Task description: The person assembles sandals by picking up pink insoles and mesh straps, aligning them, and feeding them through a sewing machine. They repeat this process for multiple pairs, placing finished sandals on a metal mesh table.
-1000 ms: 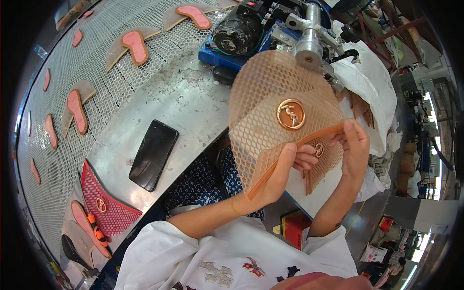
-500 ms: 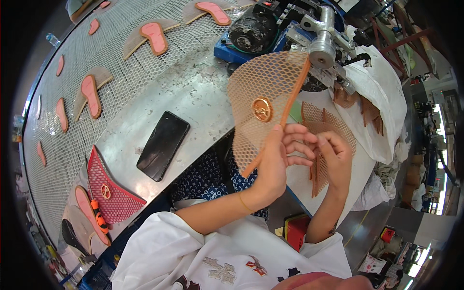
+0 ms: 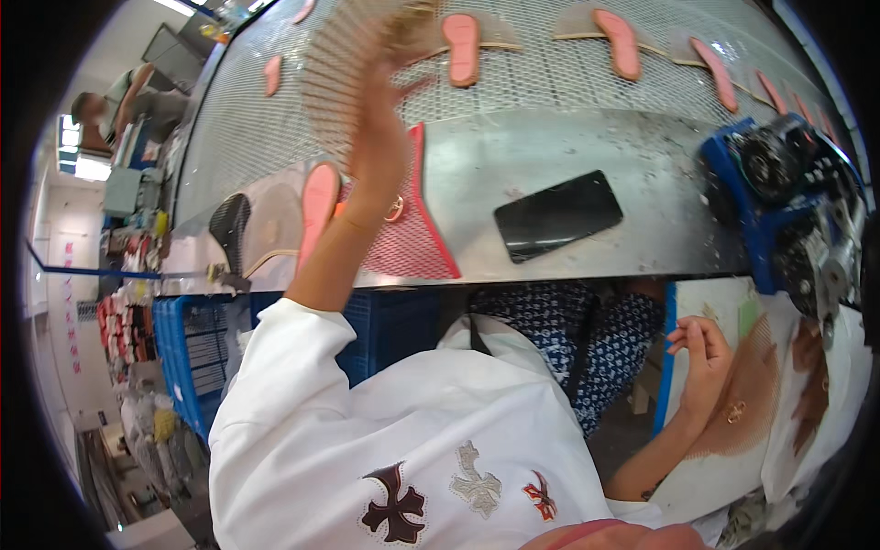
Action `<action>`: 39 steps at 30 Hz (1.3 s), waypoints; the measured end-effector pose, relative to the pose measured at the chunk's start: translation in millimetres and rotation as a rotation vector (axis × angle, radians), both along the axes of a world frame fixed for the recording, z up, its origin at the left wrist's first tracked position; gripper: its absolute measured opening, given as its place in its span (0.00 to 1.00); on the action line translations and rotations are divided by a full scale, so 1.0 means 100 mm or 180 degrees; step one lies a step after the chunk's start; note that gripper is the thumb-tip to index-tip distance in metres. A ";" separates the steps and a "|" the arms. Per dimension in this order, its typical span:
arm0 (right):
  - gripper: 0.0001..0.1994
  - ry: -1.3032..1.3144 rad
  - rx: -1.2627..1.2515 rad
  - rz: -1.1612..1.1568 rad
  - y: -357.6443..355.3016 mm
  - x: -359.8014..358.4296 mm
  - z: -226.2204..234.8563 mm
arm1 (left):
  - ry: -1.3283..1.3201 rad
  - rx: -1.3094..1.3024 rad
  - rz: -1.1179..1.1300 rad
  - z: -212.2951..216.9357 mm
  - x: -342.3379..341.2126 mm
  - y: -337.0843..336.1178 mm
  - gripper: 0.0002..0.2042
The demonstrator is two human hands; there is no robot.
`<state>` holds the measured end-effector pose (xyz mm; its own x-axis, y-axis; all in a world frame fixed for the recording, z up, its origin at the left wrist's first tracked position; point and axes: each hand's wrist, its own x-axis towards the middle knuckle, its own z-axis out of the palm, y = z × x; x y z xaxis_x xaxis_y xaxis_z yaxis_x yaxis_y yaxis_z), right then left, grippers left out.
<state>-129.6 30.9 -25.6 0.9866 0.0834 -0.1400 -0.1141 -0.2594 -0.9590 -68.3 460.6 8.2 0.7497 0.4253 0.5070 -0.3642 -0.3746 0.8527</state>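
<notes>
My left hand, smeared by motion, reaches over the far left of the metal table. It grips a tan mesh shoe upper, also blurred, above the conveyor mesh. Below that forearm lie a red mesh shoe upper with a gold emblem and a pink insole, both partly covered by the arm. My right hand is at the lower right with nothing visible in it, its fingers loosely bent and apart. Beside it, another tan mesh upper with a gold emblem lies on a white surface.
A black phone rests on the metal table. To its right stands a blue and black machine. Several pink insoles lie along the mesh conveyor. Blue crates sit below the table's left end. A person is at the far left.
The view has swung left. My left hand has carried the tan mesh upper from beside the machine to the far left over the conveyor. My right hand has parted from the left and stays at the right.
</notes>
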 end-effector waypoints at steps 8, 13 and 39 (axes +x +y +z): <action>0.09 0.0190 -0.0241 0.0207 0.21 0.21 0.11 | 0.0111 0.2767 0.2322 -0.08 0.08 2.07 0.24; 0.09 0.0054 -0.0338 0.0035 0.35 0.26 0.08 | 0.2873 0.3336 0.2151 -0.73 0.18 2.62 0.31; 0.24 -0.2164 -0.2248 0.0425 1.48 0.73 -0.47 | 0.2876 0.3534 0.2051 -1.47 1.06 3.30 0.33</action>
<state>-56.4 178.5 -72.3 0.8641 0.3154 0.3923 0.4753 -0.7677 -0.4297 37.9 790.5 -139.2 0.8127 0.5148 0.2730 0.5571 -0.8238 -0.1048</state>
